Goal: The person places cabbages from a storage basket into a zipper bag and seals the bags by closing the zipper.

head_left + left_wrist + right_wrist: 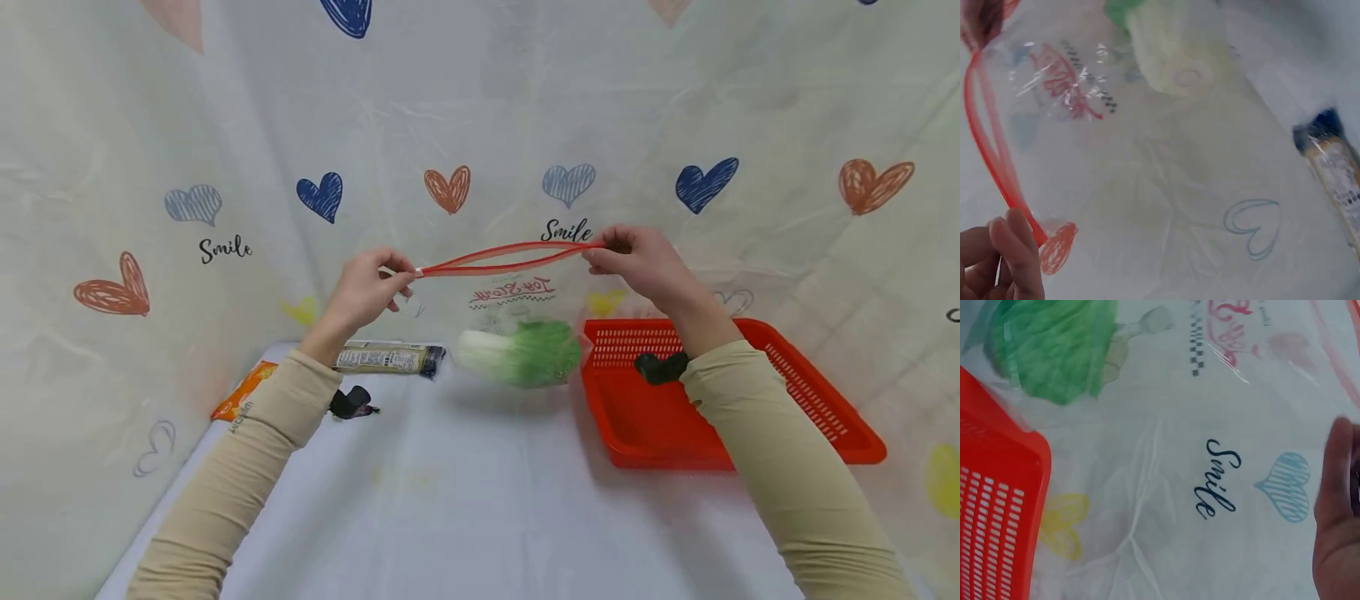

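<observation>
While both hands (367, 287) (637, 258) pinch the zip bag (510, 287), cabbage (525, 352) inside, left wrist alone shows its cut stem.

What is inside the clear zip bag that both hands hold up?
The clear zip bag holds one green leafy vegetable, lying low in it. The left hand and right hand pinch the ends of the red zip strip. Nothing else shows through the plastic.

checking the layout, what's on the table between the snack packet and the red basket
In the head view, a bok choy inside the clear zip bag.
</observation>
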Tool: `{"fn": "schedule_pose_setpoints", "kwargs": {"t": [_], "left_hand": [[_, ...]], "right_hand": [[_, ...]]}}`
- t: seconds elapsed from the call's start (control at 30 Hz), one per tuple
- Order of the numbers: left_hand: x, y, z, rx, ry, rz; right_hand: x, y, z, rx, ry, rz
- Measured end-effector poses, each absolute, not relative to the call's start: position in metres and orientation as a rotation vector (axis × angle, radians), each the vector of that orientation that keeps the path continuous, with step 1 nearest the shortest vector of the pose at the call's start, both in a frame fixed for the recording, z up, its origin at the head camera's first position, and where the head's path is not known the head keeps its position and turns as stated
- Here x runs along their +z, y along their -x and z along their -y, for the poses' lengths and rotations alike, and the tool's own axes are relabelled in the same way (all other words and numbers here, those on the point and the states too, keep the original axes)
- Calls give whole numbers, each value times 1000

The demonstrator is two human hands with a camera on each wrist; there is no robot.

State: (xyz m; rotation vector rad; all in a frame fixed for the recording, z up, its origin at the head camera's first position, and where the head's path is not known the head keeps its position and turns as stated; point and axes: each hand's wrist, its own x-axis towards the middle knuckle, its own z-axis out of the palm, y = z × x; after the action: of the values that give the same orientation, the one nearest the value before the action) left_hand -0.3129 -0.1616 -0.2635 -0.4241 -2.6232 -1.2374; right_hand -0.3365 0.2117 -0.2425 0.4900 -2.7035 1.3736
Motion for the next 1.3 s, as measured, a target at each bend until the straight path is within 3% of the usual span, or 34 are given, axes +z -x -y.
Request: {"fn": "schedule_pose_setpoints", "kwargs": {"t": [0.4,0.53,0.8,1.1,1.3], "left_hand": [[-292,330,161,-1366,359,2532],[-290,338,163,-1359,536,2585],[-284,344,156,-1305,1154,2681],[-285,339,146,-1029,1316,2862],[-279,340,137,-972,1223,2566]], "right_hand": [[-251,336,-205,1403,-656,2712],[-256,336,-208,1464,-770,2646],[-263,336,-213,1511,-908,2610],[-267,333,-217,1506,-871,2661],[-263,332,-220,1471,-755,2680]]}}
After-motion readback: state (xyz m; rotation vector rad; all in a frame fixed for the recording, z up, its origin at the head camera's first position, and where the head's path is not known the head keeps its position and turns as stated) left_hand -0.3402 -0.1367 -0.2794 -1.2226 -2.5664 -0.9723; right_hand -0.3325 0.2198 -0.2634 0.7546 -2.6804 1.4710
